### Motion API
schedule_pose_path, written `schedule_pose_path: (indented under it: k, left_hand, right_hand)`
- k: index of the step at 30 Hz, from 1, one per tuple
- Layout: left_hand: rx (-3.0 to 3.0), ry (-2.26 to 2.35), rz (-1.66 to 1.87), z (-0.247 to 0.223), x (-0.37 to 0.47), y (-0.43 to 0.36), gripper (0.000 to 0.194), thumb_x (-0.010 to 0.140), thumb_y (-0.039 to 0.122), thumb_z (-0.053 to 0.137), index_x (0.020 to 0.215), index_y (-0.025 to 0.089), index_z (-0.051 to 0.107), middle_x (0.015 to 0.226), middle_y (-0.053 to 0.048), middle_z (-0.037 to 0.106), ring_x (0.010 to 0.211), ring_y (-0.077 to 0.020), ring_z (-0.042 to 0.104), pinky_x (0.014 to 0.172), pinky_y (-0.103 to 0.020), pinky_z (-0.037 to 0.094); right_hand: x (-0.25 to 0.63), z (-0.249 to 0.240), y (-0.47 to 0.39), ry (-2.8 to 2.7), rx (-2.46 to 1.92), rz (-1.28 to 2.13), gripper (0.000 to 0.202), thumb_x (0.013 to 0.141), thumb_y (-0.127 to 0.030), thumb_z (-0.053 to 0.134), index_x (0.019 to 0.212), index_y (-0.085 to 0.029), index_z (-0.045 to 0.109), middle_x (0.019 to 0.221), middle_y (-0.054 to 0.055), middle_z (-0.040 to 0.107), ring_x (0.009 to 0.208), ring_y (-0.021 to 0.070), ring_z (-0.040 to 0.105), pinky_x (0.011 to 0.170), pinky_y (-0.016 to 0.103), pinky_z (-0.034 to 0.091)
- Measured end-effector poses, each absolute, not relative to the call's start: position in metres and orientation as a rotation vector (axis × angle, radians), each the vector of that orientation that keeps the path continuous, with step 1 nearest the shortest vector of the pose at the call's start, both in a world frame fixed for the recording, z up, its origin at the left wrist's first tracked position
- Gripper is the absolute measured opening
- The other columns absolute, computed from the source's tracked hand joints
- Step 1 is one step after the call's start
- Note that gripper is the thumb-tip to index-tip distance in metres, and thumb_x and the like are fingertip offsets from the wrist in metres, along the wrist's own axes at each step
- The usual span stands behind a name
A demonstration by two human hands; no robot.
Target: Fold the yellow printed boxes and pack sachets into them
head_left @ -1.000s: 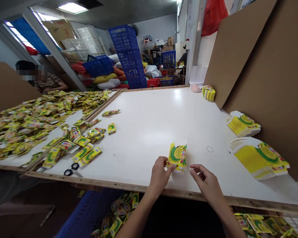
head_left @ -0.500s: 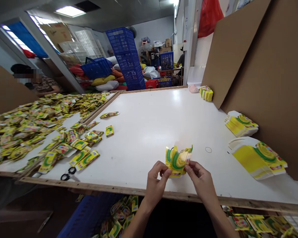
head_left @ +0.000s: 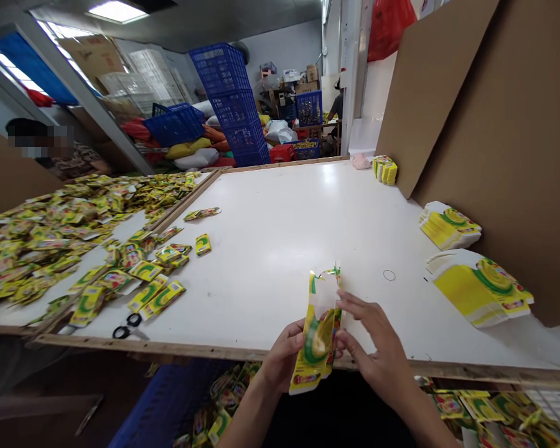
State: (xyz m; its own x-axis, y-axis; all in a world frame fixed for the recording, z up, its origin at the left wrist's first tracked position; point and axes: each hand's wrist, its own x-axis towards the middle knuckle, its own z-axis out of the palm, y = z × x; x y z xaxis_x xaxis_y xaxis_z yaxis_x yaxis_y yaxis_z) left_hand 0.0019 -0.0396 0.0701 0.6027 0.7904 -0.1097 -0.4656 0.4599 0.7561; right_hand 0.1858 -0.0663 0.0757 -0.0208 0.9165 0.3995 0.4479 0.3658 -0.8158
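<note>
A yellow and green printed packet (head_left: 318, 339) stands upright over the table's front edge, a white part showing near its top. My left hand (head_left: 284, 351) grips it from the left side, thumb on the near face. On the right, my right hand (head_left: 378, 348) has its fingers apart, with fingertips at the packet's right edge. Flat yellow cartons lie in stacks at the right, the nearest stack (head_left: 480, 289) fanned out. Several filled packets (head_left: 165, 297) lie at the left beside black-handled scissors (head_left: 129, 326).
A wooden strip (head_left: 186, 198) divides the white table (head_left: 280, 242) from a large packet pile (head_left: 74, 211). Cardboard panels (head_left: 499, 143) stand at the right. Below the front edge is a blue crate (head_left: 168, 398). A person sits at the far left.
The packet has turned upright and opened out towards me. My left hand has shifted onto its left side. My right hand has loosened, fingers spreading. The view has shifted slightly.
</note>
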Motion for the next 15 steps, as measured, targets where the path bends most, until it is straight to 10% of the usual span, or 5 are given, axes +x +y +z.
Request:
schedule_pose_path:
  k: [15]
  left_hand:
    - [0.81,0.669,0.836,0.073,-0.004,-0.045,0.051,0.072,0.04,0.075,0.114,0.014,0.067,0.096,-0.011,0.074,0.076,-0.0189,0.069,0.069,-0.026,0.051]
  right_hand:
    - [0.178,0.086,-0.066,-1.922,-1.058,0.633,0.026,0.087,-0.017,0.054,0.112,-0.023,0.06,0.099,0.008,0.055,0.093,0.0232,0.057,0.081,0.036,0.053]
